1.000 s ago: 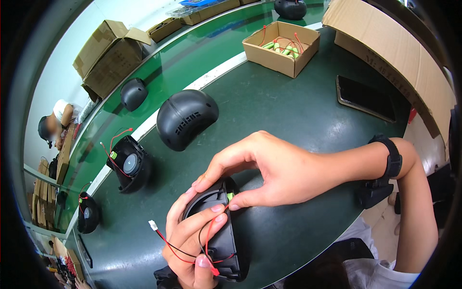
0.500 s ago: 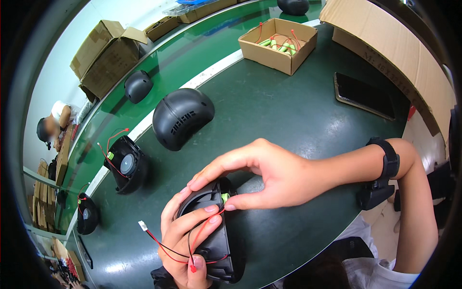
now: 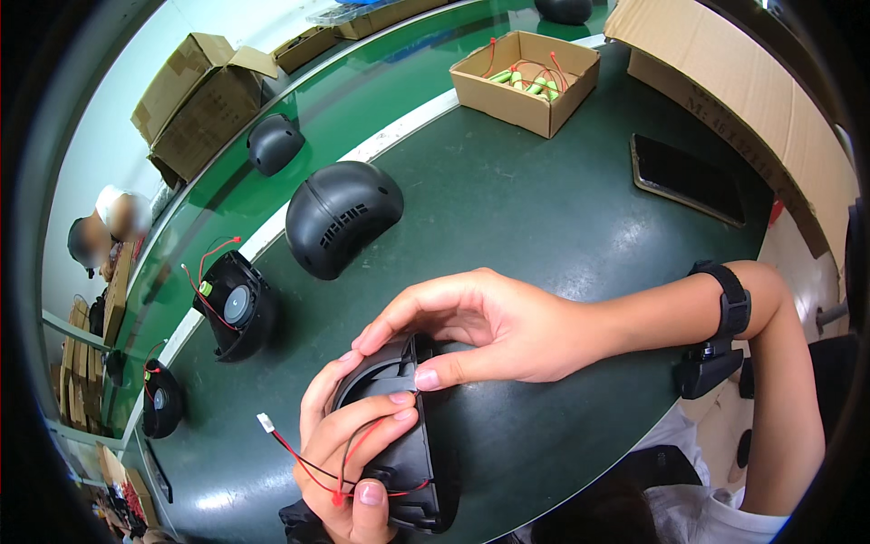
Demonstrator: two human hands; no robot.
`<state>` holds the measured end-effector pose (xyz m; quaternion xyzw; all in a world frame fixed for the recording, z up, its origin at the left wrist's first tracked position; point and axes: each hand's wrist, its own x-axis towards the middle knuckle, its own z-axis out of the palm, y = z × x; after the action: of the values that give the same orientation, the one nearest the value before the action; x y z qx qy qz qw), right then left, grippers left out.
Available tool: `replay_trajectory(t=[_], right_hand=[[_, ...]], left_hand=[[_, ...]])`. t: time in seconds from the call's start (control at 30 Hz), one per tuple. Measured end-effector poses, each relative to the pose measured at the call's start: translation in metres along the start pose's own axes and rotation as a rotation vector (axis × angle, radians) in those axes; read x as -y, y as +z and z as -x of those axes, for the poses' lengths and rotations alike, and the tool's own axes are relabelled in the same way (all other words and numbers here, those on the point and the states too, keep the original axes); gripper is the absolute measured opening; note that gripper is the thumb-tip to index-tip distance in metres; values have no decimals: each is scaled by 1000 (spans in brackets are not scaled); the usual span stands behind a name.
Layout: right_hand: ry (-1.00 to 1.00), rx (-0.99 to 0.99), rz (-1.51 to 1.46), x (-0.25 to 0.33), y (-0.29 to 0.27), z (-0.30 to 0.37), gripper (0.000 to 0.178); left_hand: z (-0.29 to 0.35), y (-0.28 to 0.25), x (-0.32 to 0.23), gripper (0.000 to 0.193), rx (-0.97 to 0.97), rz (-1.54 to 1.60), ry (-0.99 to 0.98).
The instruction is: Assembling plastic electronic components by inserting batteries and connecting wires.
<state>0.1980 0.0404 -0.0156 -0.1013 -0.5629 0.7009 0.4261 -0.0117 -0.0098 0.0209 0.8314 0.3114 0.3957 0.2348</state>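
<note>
A black rounded plastic half-shell (image 3: 420, 453) stands on the table with its hollow side toward the left. My left hand (image 3: 349, 444) is closed round it, fingers reaching into the hollow and thumb low on the wires. Red and black wires run past those fingers, one pair ending in a white plug (image 3: 265, 423), another lead in a red plug (image 3: 339, 498). At the shell's upper end my right hand (image 3: 503, 331) grips the rim, thumb pressed at the inner edge and fingers curved over the outside. What lies under that thumb is hidden.
Beyond my hands sit a black domed shell (image 3: 340, 227) and open half-shells with wires (image 3: 240, 317) (image 3: 163, 410). Another shell (image 3: 275, 145) lies on the green belt (image 3: 362, 109). A small carton (image 3: 507, 107) holds green batteries; a phone (image 3: 686, 181) lies near a large carton (image 3: 734, 86).
The green battery under my right thumb has gone out of sight. My right thumb has shifted slightly up and left. The red plug has swung left, and the shell on the belt moved right.
</note>
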Motion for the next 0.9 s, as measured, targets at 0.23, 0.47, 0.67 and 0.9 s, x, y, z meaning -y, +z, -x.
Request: replay_trajectory(t=[0.23, 0.47, 0.67, 0.9], right_hand=[[-114, -139, 343, 10, 12, 4, 32], [-128, -91, 414, 33, -32, -34, 51], [-219, -186, 1380, 11, -77, -121, 64], [-191, -182, 1212, 3, -67, -117, 31]], left_hand=[[2, 5, -4, 54, -80, 0, -39], [-1, 6, 10, 53, -33, 82, 1], [3, 3, 5, 53, -33, 71, 17], [3, -1, 5, 41, -71, 58, 101]])
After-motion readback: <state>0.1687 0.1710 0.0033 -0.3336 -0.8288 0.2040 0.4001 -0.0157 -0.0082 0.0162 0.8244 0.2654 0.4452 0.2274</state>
